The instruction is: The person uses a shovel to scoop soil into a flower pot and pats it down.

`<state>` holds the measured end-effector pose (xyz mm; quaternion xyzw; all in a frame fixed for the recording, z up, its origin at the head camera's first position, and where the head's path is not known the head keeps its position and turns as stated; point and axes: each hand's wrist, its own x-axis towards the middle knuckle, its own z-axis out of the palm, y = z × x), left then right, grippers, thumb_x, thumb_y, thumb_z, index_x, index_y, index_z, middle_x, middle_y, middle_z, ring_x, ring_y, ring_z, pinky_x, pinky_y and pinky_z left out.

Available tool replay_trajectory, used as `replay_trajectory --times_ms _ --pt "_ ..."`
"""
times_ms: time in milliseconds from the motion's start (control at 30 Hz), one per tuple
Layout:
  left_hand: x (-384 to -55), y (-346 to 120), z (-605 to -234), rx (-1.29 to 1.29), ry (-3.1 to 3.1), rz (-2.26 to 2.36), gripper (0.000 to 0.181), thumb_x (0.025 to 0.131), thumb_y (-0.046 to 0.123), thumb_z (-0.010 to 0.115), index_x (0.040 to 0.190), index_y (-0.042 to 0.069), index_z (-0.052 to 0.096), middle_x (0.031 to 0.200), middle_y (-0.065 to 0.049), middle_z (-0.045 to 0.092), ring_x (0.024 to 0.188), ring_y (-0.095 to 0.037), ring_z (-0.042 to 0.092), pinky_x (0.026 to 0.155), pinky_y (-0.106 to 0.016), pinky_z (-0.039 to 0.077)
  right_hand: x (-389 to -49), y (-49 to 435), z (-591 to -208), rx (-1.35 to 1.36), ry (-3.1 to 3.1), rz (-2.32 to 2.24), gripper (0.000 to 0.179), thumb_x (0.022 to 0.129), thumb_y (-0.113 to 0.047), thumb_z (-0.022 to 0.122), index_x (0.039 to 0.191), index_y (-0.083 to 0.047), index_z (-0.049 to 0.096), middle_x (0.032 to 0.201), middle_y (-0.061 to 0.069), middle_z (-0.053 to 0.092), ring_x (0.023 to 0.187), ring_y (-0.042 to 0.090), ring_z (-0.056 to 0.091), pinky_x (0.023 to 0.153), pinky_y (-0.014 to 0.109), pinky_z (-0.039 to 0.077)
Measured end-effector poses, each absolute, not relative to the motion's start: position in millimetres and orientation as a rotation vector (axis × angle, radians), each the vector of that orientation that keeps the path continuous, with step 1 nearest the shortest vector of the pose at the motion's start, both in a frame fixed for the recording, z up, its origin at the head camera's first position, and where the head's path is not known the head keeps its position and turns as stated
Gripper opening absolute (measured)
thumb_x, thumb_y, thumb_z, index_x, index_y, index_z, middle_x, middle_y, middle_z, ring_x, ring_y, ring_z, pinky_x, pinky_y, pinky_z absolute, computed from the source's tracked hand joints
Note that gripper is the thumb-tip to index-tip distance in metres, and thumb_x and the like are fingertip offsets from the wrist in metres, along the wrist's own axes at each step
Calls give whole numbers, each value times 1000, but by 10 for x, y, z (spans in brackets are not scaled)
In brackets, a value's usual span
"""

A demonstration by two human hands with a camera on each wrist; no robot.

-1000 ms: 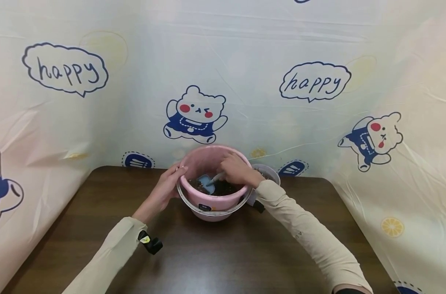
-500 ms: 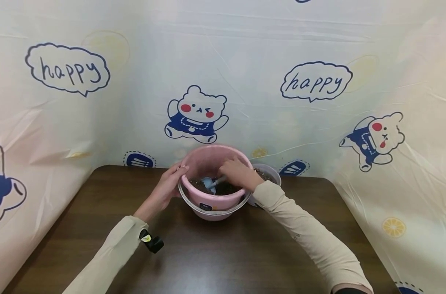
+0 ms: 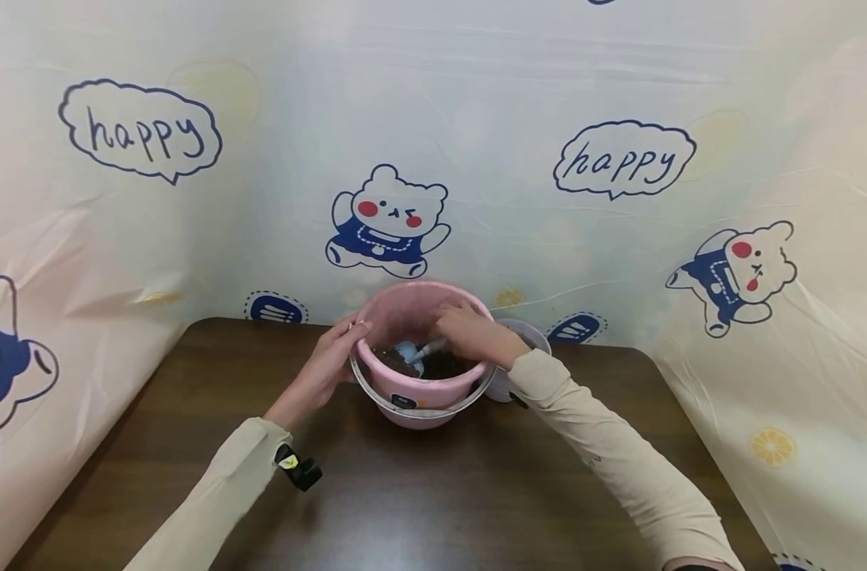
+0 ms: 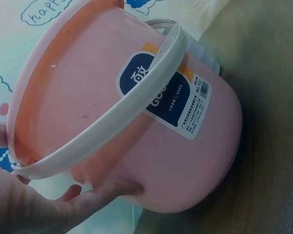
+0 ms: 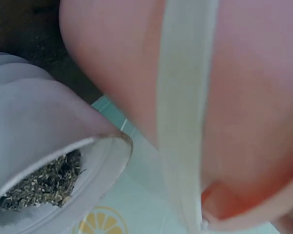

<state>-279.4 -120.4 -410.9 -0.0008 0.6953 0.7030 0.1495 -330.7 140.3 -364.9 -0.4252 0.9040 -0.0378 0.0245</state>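
Note:
A pink bucket [image 3: 422,390] holds dark soil [image 3: 443,365]. My left hand [image 3: 326,361] grips its left side, thumb at the rim; in the left wrist view, a finger presses the pink wall below the white carrying handle [image 4: 107,122]. Reaching in over the right rim, my right hand [image 3: 472,331] holds the grey handle of a small trowel. The trowel's light blue blade [image 3: 408,351] lies at the soil, left of the middle. From the right wrist view, the bucket wall hides most of this hand.
Close behind the bucket's right side stands a pale ribbed flowerpot [image 5: 44,117], partly filled with a dry, chipped mix [image 5: 49,183]. A brown wooden table [image 3: 419,507] carries everything. Printed cloth [image 3: 512,95] hangs behind and at both sides.
The trowel's blade has turned in the soil and shows narrower than before. My left hand keeps its grip on the bucket, and the whole head view has shifted slightly.

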Motion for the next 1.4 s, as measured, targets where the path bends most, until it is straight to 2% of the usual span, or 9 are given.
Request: replay_trajectory --times_ms 133,333,500,633,767,1100,1267,1400 --pt "-2782 -1210 -4094 -14 2015 2018 67 109 43 50 168 21 26 170 -16 27 147 -39 36 110 -64 45 -3290 1446 -3575 -1445 2760 -180 14 90 3 73 97 -7 81 95 7 75 96 24 61 95 41 49" --pt "-2785 -1197 -4089 -7 2018 2002 68 109 44 48 168 21 23 171 -16 25 148 -39 34 112 -64 43 -3288 1533 -3556 -1499 2792 -229 20 87 3 78 106 -3 79 107 10 75 109 28 64 104 42 51" --pt "-2809 -1177 -4093 4 2017 2000 67 110 43 47 168 21 23 171 -16 23 148 -39 34 110 -63 46 -3284 1610 -3545 -1445 2838 -259 24 87 0 80 111 -4 78 116 9 75 120 29 63 114 51 43" --pt "-2814 -1174 -4101 -12 2021 2007 67 109 43 48 168 20 24 171 -16 24 146 -37 36 104 -57 50 -3266 1617 -3518 -1429 2822 -311 23 89 -2 79 112 -4 78 117 10 74 122 30 62 115 54 40" --pt "-2814 -1168 -4111 -8 2015 2006 67 109 42 47 168 20 24 170 -16 24 146 -38 36 103 -57 50 -3248 1626 -3506 -1422 2815 -330 21 90 -2 78 112 -4 78 117 13 74 122 30 62 114 55 40" --pt "-2812 -1174 -4115 -9 2035 1992 69 108 46 48 168 20 25 170 -16 25 146 -38 35 109 -62 46 -3247 1670 -3406 -1279 2843 -328 26 95 -4 75 120 -9 78 120 8 73 111 23 66 102 45 51" --pt "-2814 -1172 -4126 -16 2037 1991 68 109 45 48 167 20 26 169 -16 26 145 -37 37 106 -59 48 -3247 1751 -3361 -1274 2811 -390 30 96 -1 72 125 -6 76 123 13 72 111 24 67 99 43 55" --pt "-2820 -1165 -4119 -13 2047 1990 68 109 45 49 167 20 26 169 -16 26 145 -37 36 106 -59 49 -3256 1825 -3350 -1324 2813 -435 33 94 3 72 125 -5 76 119 14 71 107 25 66 95 42 57"
